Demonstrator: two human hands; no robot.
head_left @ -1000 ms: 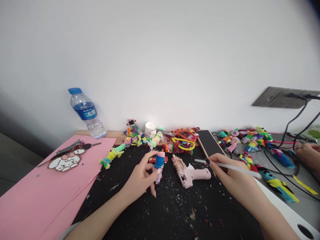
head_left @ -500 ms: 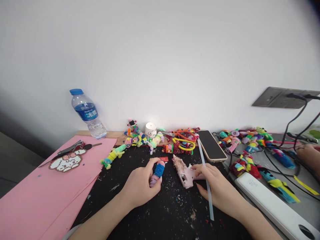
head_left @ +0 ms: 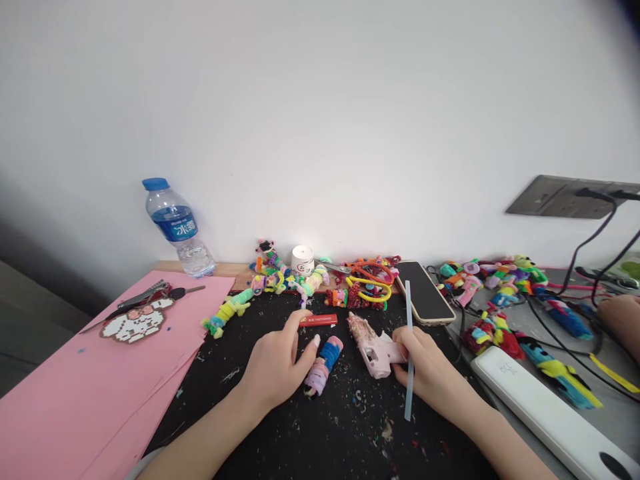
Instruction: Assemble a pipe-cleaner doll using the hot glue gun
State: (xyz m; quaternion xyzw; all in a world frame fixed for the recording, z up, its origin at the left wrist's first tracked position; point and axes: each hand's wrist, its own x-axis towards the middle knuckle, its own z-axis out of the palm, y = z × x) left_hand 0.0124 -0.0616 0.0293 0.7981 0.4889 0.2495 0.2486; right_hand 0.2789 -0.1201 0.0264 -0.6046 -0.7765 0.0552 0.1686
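My left hand (head_left: 277,363) rests on the black mat with thumb and forefinger apart. Its forefinger tip is at the left end of a flat red bar (head_left: 323,320) with a printed number. Just right of the thumb lies a fuzzy pipe-cleaner roll (head_left: 325,363) in pink, blue and lilac. My right hand (head_left: 425,360) is closed around the handle of a pale pink glue gun (head_left: 377,353), its crusted brown nozzle pointing up and left. A long translucent glue stick (head_left: 409,307) runs upright across the fingers of that hand; how it is held is partly hidden.
Pipe-cleaner figures (head_left: 227,312), a paper cup (head_left: 303,260) and scissors (head_left: 370,287) line the back. A phone (head_left: 425,293) lies behind my right hand, a white power bank (head_left: 550,413) to its right. Pink sheets (head_left: 100,387) and a bottle (head_left: 175,223) are left. Another person's hand (head_left: 620,317) shows far right.
My left hand has let go of the pipe-cleaner roll, which now lies on the mat, and has reached toward the red bar. The glue stick has swung more upright as my right hand closed round the handle.
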